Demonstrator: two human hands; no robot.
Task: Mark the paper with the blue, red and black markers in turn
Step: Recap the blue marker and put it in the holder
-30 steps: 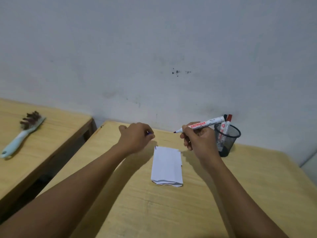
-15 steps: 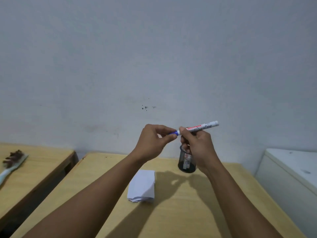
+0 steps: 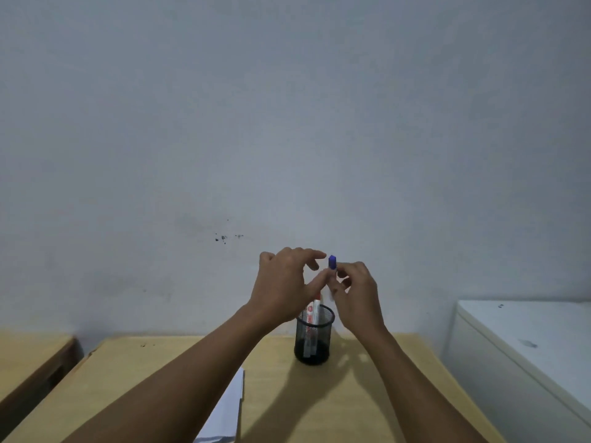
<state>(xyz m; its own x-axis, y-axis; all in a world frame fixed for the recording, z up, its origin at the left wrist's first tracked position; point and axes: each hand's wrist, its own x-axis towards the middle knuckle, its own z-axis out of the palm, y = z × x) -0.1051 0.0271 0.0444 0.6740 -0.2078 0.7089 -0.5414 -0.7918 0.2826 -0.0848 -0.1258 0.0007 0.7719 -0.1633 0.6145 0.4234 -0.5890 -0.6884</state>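
Observation:
The blue marker (image 3: 332, 263) stands upright with its blue cap on top, above the black mesh cup (image 3: 312, 350). My right hand (image 3: 358, 292) pinches it just below the cap. My left hand (image 3: 283, 287) is beside it with fingers spread, its thumb tip against the marker's barrel, most of which is blurred and hidden between the hands. A red marker (image 3: 311, 310) stands in the cup. The folded white paper (image 3: 231, 407) lies on the wooden table (image 3: 160, 372), partly under my left forearm.
A second wooden desk (image 3: 28, 362) stands at the left across a gap. A white cabinet (image 3: 527, 343) borders the table on the right. A bare grey wall rises right behind the cup.
The cap went onto the blue marker. The marker turned from lying sideways to upright and came over the cup. My left fingers have spread. The view tilted up, so the paper slid low.

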